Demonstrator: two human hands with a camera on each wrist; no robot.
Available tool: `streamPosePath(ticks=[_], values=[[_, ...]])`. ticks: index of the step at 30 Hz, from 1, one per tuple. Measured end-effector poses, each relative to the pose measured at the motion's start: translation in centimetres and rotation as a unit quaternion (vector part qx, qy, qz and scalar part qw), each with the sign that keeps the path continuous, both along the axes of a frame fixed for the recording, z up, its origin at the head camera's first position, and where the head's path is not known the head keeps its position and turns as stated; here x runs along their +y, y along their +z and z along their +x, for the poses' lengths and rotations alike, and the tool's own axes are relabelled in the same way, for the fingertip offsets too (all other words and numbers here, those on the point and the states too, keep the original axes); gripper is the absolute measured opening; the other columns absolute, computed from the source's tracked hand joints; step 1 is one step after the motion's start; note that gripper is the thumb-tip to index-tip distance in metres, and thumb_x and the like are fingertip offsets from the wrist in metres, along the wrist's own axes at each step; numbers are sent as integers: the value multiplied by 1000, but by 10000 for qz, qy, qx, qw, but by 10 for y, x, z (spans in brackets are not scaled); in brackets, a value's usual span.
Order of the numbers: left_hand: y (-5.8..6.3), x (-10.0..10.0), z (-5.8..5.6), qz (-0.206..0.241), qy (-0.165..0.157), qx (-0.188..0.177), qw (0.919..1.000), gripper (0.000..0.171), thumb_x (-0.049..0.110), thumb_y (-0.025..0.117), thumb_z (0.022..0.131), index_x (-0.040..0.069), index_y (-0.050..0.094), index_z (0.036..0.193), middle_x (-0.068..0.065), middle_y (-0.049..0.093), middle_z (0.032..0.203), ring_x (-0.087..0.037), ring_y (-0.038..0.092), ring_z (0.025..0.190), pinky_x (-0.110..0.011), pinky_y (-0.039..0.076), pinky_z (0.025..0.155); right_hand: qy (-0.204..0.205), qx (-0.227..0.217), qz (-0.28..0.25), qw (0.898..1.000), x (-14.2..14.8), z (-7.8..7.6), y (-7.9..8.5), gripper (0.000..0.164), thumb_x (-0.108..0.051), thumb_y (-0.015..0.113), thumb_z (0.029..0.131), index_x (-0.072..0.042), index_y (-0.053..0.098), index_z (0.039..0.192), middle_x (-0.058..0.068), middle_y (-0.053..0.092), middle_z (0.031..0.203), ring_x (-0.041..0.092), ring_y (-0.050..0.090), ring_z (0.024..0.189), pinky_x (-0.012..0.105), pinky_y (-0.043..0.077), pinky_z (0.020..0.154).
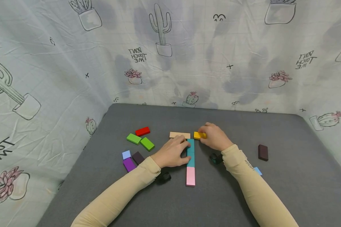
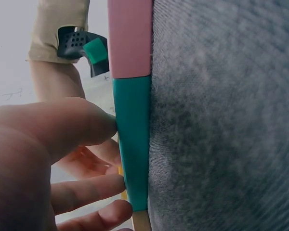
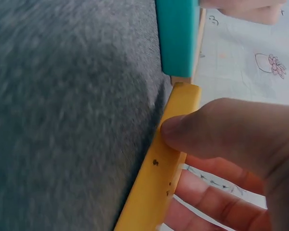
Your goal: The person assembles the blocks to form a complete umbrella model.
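A row of flat blocks runs down the middle of the grey table: a pink block point(image 1: 190, 176) at the near end, teal blocks point(image 1: 191, 160) beyond it, and a tan block point(image 1: 176, 134) lying crosswise at the far end. My left hand point(image 1: 173, 152) rests at the teal blocks, its thumb and fingertips touching their side in the left wrist view. With thumb and fingers, my right hand point(image 1: 215, 136) pinches a yellow block point(image 3: 156, 166). In the right wrist view, the yellow block's far end lies close to the corner of the tan and teal blocks.
Red point(image 1: 142, 131), green point(image 1: 134, 138), purple point(image 1: 129, 164), pale blue point(image 1: 126, 154) and dark point(image 1: 138, 158) blocks lie to the left. On the right are a dark brown block point(image 1: 263, 152) and a light blue block point(image 1: 258, 171), partly hidden by the right sleeve. A patterned cloth hangs behind the table.
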State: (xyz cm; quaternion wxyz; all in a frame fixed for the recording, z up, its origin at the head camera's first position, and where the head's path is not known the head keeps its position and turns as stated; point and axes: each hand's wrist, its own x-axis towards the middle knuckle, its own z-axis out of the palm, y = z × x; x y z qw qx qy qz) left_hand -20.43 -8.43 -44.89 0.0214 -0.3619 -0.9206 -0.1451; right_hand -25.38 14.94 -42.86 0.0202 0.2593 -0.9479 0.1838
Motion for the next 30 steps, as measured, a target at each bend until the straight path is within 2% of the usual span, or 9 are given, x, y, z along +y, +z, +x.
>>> streamPosePath(ticks=[8, 15, 23, 30], values=[[2, 1, 1, 7, 24, -90, 10000, 41, 40, 71, 96, 13, 71, 126, -3, 56, 112, -17, 46, 98, -29, 40, 79, 54, 77, -60, 9999, -5, -4, -8, 27, -8, 81, 88, 0, 76, 113, 14, 67, 102, 28, 61, 88, 46, 56, 83], [2, 0, 1, 48, 25, -174, 9998, 41, 40, 71, 96, 13, 71, 127, -5, 55, 119, -19, 47, 107, -33, 43, 85, 107, -108, -110, 9998, -8, -3, -8, 27, -8, 81, 89, -1, 76, 115, 13, 67, 104, 27, 60, 89, 45, 56, 84], [2, -1, 1, 51, 11, -152, 9999, 40, 40, 71, 97, 13, 71, 127, -6, 54, 124, -21, 48, 110, -36, 45, 88, 127, -120, -156, 9997, -10, -2, -9, 28, -8, 80, 89, -1, 76, 115, 14, 68, 105, 27, 59, 90, 45, 56, 84], [2, -1, 1, 112, 33, -287, 9995, 42, 39, 71, 97, 12, 69, 129, -12, 52, 147, -28, 48, 133, -49, 46, 109, 105, -122, -140, 9998, -10, -3, -11, 29, -9, 80, 89, -1, 75, 117, 13, 67, 104, 26, 58, 89, 43, 55, 83]])
